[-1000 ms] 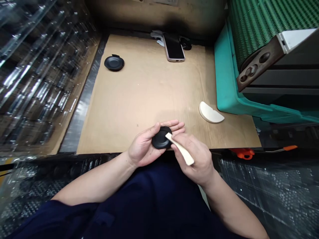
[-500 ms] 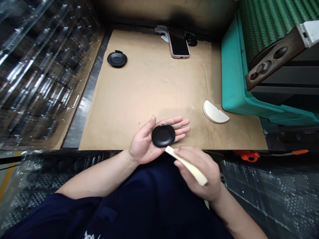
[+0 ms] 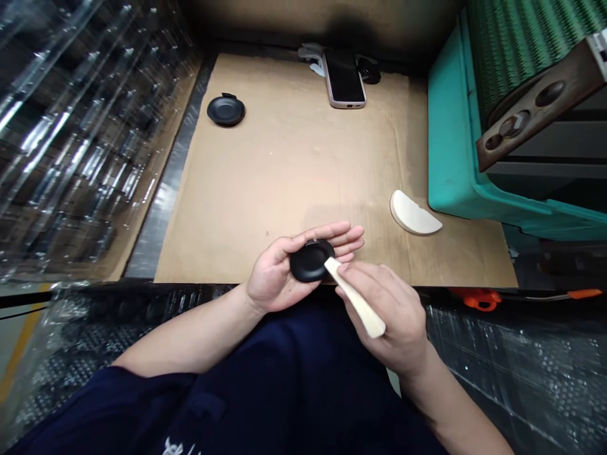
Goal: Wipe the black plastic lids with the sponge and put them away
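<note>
Cardbd sheet: cream spatula, tip up-L

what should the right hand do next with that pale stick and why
Probably draw the pale stick, held in the right hand, slowly across the black disc. Its tip appears to rest at the disc's edge, and the left hand cradles the disc palm up, steadying it.

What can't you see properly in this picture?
Head view: the underside of the black round disc is hidden by the left hand.
Head view: part of the cream stick is hidden by the right hand.
Head view: the white thing is partly hidden behind the phone, so I can't tell what it is.
Head view: the print on the dark shirt is cut off by the bottom edge.
</note>
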`<state>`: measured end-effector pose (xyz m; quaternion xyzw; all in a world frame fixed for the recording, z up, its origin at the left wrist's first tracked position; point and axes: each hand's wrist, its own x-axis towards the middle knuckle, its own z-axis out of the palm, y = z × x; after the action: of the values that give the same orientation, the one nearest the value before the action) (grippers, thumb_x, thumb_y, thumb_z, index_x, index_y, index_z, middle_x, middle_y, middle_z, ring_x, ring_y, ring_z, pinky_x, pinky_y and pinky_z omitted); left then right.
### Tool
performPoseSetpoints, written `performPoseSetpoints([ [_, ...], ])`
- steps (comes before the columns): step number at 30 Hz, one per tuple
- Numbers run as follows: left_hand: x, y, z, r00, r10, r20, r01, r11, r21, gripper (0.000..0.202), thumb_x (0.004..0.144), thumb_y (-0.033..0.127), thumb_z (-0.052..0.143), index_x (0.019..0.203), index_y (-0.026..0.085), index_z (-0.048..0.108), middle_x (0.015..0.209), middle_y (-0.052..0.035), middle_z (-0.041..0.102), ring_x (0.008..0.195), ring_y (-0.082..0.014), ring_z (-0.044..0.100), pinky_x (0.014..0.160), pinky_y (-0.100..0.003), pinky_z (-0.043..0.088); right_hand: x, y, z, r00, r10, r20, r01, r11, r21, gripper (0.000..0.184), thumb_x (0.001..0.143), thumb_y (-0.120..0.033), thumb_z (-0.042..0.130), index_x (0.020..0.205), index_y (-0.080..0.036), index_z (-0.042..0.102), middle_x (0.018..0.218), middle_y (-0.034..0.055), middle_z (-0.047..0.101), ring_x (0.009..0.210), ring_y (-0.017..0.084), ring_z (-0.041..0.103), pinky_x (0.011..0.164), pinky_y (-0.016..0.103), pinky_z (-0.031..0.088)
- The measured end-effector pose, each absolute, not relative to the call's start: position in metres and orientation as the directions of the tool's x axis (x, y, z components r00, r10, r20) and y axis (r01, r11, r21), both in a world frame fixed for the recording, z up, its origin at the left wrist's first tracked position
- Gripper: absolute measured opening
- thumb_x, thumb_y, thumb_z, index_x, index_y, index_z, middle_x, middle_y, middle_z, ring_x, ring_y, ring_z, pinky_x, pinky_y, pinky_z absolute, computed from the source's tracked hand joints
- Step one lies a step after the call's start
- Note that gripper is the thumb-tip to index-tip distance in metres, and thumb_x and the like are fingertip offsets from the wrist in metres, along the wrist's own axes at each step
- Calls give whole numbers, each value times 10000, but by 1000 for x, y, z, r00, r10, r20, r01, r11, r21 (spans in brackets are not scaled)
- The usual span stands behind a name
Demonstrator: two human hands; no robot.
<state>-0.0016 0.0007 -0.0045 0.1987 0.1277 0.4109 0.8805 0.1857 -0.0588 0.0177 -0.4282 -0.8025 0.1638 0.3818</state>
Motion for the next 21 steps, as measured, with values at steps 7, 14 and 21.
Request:
performPoseSetpoints([
  [7,1,1,-4,611,788,-75,-685,574,448,533,993,310,326,1363,65,622,1483,-182,579,1461,-346,455,1267,-534,240,182,-63,13,-369,822,434,488,569,-662,472,904,-41,634,1358,-167,599,1194,114,721,1003,214,678,843,374,591],
  [14,1,0,-3,588,794,-157,-651,579,490,495,988,332,361,1302,95,661,1452,-175,608,1455,-343,465,1267,-530,246,181,-64,11,-443,789,426,437,605,-666,484,916,-57,589,1385,-174,586,1243,138,711,997,236,674,806,402,592],
  [21,2,0,-2,585,792,-172,-647,584,490,477,987,331,372,1266,91,675,1451,-179,607,1453,-344,466,1270,-528,243,181,-67,8,-451,775,443,466,628,-623,499,879,-35,608,1366,-142,602,1258,159,706,939,244,672,764,401,577],
])
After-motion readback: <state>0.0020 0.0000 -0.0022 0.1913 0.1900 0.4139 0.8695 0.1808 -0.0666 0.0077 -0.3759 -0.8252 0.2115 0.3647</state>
